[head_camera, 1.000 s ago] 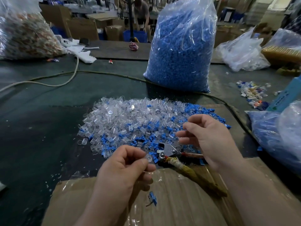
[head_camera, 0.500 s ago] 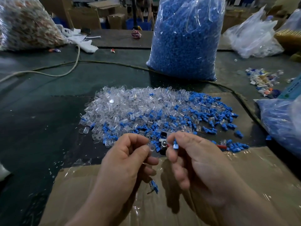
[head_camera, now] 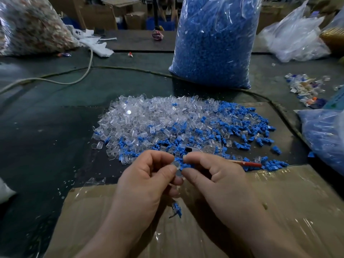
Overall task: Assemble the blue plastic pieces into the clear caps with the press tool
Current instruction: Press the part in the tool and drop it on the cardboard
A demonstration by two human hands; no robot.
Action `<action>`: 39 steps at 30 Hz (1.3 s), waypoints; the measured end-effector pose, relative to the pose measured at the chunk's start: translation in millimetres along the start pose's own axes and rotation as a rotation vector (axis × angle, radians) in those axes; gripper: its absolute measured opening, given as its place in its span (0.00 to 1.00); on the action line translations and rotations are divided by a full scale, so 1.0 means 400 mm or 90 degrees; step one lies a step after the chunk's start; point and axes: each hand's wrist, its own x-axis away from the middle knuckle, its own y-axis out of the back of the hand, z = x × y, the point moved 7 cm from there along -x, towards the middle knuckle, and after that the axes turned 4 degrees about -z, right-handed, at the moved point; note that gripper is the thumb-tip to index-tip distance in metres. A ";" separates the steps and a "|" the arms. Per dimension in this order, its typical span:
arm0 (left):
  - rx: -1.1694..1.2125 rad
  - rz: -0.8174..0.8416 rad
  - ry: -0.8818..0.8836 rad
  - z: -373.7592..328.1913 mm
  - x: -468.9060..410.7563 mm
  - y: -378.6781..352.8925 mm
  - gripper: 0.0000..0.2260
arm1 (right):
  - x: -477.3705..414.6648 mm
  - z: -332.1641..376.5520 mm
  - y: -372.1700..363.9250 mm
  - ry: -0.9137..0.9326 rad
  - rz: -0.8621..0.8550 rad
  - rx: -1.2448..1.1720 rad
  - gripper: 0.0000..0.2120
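Dark green worktable (head_camera: 55, 127) is carrying the mixed pile (head_camera: 167, 123) at frame centre. Just below it, the left hand (head_camera: 147, 181) is pinching a clear cap (head_camera: 176, 166). The right hand (head_camera: 219, 181) is pinching a blue piece (head_camera: 185, 166) directly right of the cap, apparently touching. The press tool (head_camera: 249, 163) is lying just behind the right hand.

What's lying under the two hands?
Cardboard, with one small blue-and-clear piece on it. The left hand, pinching a clear cap, and the right hand, pinching a blue piece, cover most of the press tool; only its red handle shows.
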 end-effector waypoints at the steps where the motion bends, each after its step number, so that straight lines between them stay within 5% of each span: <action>1: -0.015 0.003 -0.007 -0.002 0.000 0.000 0.12 | -0.001 0.007 -0.007 0.037 0.000 0.063 0.12; 15: -0.195 -0.017 -0.121 -0.030 0.009 -0.007 0.14 | 0.011 0.042 -0.018 0.166 -0.058 0.159 0.15; 39: -0.142 -0.017 -0.087 -0.032 0.004 0.007 0.12 | 0.013 0.064 -0.014 0.222 -0.060 0.035 0.07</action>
